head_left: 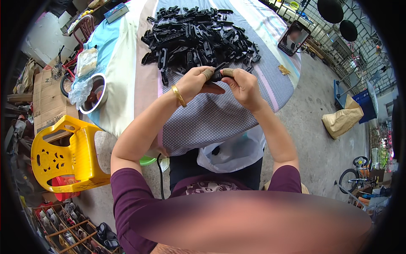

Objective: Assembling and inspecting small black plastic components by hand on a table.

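Both hands meet over the near part of the table, just in front of a heap of black plastic parts [194, 36]. My left hand [198, 82], with a gold bangle at the wrist and a wrapped finger, is closed on a small black plastic part [216, 76]. My right hand [244, 86], also with a wrapped finger, pinches the other end of that part. The fingers cover much of it, so its exact kind is unclear. An open white plastic bag [237, 154] hangs at my lap below the table edge, with a dark piece inside.
A patterned cloth [203, 127] covers the table. On its left stand a metal bowl [101, 95] and a box [116, 12]; a phone [294, 38] is at the right edge. A yellow chair [69, 154] stands left, a tan sack [342, 118] on the floor right.
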Demonstrator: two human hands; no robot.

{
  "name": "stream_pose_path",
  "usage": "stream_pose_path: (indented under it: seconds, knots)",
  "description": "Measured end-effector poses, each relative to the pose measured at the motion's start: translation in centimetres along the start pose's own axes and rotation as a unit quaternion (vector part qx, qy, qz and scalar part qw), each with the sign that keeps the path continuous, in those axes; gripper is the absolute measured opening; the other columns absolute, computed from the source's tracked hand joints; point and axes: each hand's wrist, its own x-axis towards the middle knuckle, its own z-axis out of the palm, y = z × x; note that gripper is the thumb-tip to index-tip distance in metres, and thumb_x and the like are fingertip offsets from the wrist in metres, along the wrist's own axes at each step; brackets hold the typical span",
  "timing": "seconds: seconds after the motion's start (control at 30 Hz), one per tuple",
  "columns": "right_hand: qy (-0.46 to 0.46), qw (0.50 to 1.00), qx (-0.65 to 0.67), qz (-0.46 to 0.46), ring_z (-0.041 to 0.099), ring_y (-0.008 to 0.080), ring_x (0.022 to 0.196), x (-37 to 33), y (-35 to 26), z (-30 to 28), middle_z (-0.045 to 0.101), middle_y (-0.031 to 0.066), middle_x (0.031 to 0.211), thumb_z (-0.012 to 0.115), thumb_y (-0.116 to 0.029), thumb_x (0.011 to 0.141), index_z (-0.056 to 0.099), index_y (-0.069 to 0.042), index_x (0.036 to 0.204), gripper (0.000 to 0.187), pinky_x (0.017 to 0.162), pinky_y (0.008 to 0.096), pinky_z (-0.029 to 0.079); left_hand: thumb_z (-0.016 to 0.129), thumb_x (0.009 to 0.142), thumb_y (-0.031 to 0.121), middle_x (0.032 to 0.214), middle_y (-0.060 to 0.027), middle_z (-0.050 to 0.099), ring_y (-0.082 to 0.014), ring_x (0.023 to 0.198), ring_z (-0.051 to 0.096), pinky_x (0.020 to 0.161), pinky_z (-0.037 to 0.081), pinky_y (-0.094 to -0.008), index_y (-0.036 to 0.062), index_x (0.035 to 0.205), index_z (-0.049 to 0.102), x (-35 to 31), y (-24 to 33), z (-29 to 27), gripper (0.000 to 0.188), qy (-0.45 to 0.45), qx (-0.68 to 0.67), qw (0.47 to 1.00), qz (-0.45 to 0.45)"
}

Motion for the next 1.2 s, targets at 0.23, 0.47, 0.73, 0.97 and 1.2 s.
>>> stream_pose_path:
  seconds: [0.23, 0.47, 0.73, 0.97, 1.2]
  knots:
    - [-0.003, 0.997, -0.067, -0.048, 0.06, 0.0266, 0.066, 0.1, -0.2, -0.3, 0.062, 0.0114, 0.077, 0.064, -0.006, 0.077, 0.06, 0.0, 0.093, 0.018, 0.058, 0.0336, 0.048, 0.052, 0.091, 0.016, 0.077, -0.0073, 0.062, -0.0123, 0.059, 0.061, 0.052, 0.05, -0.0241, -0.0029, 0.108, 0.055, 0.0, 0.4, 0.1, 0.026, 0.01, 0.344, 0.935, 0.086]
    - [-0.008, 0.986, -0.128, -0.103, 0.058, 0.0269, 0.066, -0.1, -0.6, 0.1, 0.06, 0.0123, 0.076, 0.063, -0.006, 0.077, 0.058, 0.001, 0.092, 0.018, 0.057, 0.0338, 0.049, 0.065, 0.079, 0.008, 0.072, -0.0122, 0.062, -0.0146, 0.056, 0.06, 0.051, 0.047, -0.0267, -0.0047, 0.106, 0.054, -0.6, 1.0, 0.0, 0.031, 0.04, 0.518, 0.838, 0.164]
    - [0.009, 0.983, -0.148, -0.107, 0.059, 0.0246, 0.069, -0.2, -0.8, 0.2, 0.061, 0.0111, 0.078, 0.064, -0.008, 0.077, 0.059, 0.001, 0.096, 0.022, 0.058, 0.0329, 0.049, 0.066, 0.073, 0.007, 0.084, -0.0211, 0.062, -0.0378, 0.078, 0.06, 0.067, 0.049, -0.0373, -0.0012, 0.106, 0.056, -0.2, -0.2, 0.0, 0.036, 0.074, 0.562, 0.763, 0.309]
    - [0.032, 0.99, -0.136, -0.023, 0.057, 0.0318, 0.094, 1.1, -1.7, -1.0, 0.06, 0.013, 0.103, 0.073, -0.016, 0.069, 0.058, -0.003, 0.109, 0.045, 0.082, 0.0364, 0.045, 0.064, 0.074, 0.009, 0.084, -0.0195, 0.062, -0.0352, 0.076, 0.061, 0.065, 0.049, -0.0378, 0.0012, 0.101, 0.059, -0.5, 0.1, -0.3, 0.028, 0.062, 0.609, 0.747, 0.261]
    - [-0.111, 0.992, -0.028, 0.049, 0.059, 0.0306, 0.091, -0.7, -0.1, -1.6, 0.062, 0.0161, 0.096, 0.075, -0.011, 0.065, 0.059, 0.001, 0.102, 0.042, 0.079, 0.0358, 0.046, 0.063, 0.075, 0.01, 0.086, -0.0154, 0.063, -0.0331, 0.075, 0.062, 0.065, 0.051, -0.0379, 0.0031, 0.099, 0.058, -0.6, -0.9, 0.3, 0.025, 0.057, 0.656, 0.697, 0.284]
